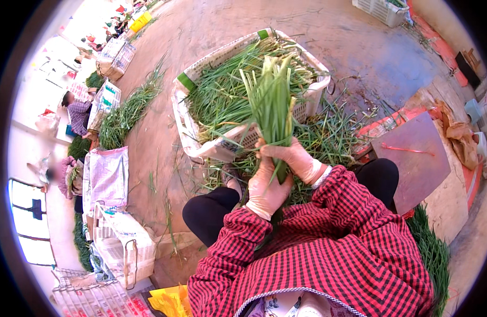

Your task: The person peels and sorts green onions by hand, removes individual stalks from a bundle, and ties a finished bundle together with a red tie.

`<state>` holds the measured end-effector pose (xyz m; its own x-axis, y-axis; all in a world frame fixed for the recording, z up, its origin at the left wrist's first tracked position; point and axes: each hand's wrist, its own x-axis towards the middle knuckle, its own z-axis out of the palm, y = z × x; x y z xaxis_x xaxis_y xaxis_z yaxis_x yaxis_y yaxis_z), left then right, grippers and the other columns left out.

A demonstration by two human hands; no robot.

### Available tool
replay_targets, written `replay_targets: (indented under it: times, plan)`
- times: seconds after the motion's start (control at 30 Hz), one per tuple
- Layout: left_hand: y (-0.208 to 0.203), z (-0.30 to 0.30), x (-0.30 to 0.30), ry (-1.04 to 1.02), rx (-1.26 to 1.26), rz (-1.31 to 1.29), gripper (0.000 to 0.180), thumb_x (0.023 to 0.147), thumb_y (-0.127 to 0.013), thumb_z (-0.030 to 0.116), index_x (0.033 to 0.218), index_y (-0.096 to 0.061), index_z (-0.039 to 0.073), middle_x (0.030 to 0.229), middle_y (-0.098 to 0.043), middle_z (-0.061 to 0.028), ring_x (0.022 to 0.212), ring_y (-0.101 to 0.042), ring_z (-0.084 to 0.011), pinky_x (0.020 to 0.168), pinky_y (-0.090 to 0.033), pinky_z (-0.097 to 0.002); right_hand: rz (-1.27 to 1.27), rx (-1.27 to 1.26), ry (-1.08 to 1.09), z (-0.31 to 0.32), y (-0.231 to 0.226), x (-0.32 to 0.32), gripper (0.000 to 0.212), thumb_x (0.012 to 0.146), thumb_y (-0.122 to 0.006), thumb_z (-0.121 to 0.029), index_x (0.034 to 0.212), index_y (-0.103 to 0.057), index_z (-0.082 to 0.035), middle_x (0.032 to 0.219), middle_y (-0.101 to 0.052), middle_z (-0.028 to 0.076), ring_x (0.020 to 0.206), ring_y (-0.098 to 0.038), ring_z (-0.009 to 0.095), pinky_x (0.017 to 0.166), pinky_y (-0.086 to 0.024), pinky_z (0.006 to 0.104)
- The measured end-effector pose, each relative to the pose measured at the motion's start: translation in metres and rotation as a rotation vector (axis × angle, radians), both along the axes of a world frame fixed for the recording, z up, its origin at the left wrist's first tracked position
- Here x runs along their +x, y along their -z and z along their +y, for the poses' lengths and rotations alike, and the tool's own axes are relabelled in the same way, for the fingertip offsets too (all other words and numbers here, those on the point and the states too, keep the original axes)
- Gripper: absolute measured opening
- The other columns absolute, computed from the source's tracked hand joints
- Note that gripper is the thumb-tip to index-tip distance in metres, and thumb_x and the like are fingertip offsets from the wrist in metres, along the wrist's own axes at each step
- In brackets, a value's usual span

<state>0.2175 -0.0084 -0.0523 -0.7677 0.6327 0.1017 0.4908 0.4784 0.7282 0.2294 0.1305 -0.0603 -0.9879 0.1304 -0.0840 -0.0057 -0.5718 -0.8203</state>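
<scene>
A bunch of long green chives (pixel 275 108) stands upright before me, pale cut ends up. My left hand (pixel 266 190), in a thin pale glove, is wrapped round its lower part. Just above it, my right hand (pixel 295 158), gloved too, closes on the same bunch from the right. The leaf tips run down behind my hands and are mostly hidden. Beyond the bunch sits a white plastic crate (pixel 181 113) heaped with loose chives (pixel 227 79), stems toward the right. Green bands mark its rim.
Loose leaf scraps (pixel 330 129) litter the floor right of the crate. A flat reddish board (pixel 412 164) with a red tie (pixel 407 149) lies right. Chives (pixel 428 253) are piled at my lower right. White crates (pixel 124 240), a sack (pixel 107 177) and other people (pixel 79 113) are left.
</scene>
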Motion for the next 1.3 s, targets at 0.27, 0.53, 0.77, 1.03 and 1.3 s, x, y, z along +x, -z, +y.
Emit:
replay_targets:
  times: [0.27, 0.53, 0.77, 1.03, 1.3]
  plan:
    - [-0.057, -0.016, -0.021, 0.118, 0.397, -0.644, 0.025, 0.095, -0.063, 0.012, 0.116, -0.067, -0.001, 0.094, -0.071, -0.0053, 0.074, -0.066, -0.0087, 0.064, -0.052, -0.0195, -0.21, 0.019, -0.073, 0.097, -0.036, 0.064, 0.046, 0.082, -0.071, -0.017, 0.123, -0.057, 0.002, 0.1, -0.069, 0.014, 0.083, -0.068, 0.019, 0.07, -0.058, 0.0287]
    - [-0.079, 0.032, -0.053, -0.089, 0.482, -0.051, 0.029, 0.085, -0.074, 0.011, 0.11, -0.064, 0.002, 0.086, -0.065, 0.0008, 0.062, -0.051, -0.0028, 0.059, -0.044, -0.0193, -0.132, 0.147, -0.249, 0.074, -0.031, 0.079, 0.056, 0.076, -0.076, -0.02, 0.126, -0.057, -0.001, 0.096, -0.068, 0.01, 0.075, -0.065, 0.016, 0.067, -0.054, 0.0273]
    - [-0.028, -0.002, -0.07, -0.205, 0.571, -0.369, 0.011, 0.087, -0.067, 0.005, 0.098, -0.068, 0.003, 0.08, -0.063, 0.0044, 0.067, -0.053, -0.0019, 0.063, -0.043, -0.0173, -0.187, 0.233, -0.19, 0.091, -0.031, 0.089, 0.052, 0.076, -0.074, -0.016, 0.122, -0.057, 0.001, 0.102, -0.068, 0.012, 0.081, -0.067, 0.019, 0.069, -0.056, 0.0315]
    - [-0.006, -0.021, -0.065, -0.093, 0.828, -0.933, 0.067, 0.088, -0.066, 0.013, 0.146, -0.035, 0.003, 0.14, -0.049, -0.0116, 0.124, -0.052, -0.0193, 0.102, -0.042, -0.0322, 0.297, 1.202, 0.179, 0.047, -0.058, 0.093, 0.047, 0.084, -0.063, 0.0, 0.131, -0.055, -0.003, 0.108, -0.065, 0.001, 0.099, -0.06, 0.014, 0.089, -0.05, 0.0285]
    - [0.007, -0.024, -0.066, 0.056, 0.765, -1.027, 0.071, 0.089, -0.061, 0.005, 0.151, -0.027, 0.002, 0.15, -0.04, -0.014, 0.142, -0.033, -0.0241, 0.116, -0.028, -0.0331, -0.036, 0.523, 0.009, 0.074, -0.024, 0.087, 0.045, 0.083, -0.066, 0.002, 0.126, -0.055, -0.004, 0.105, -0.063, -0.002, 0.086, -0.056, 0.007, 0.075, -0.048, 0.026]
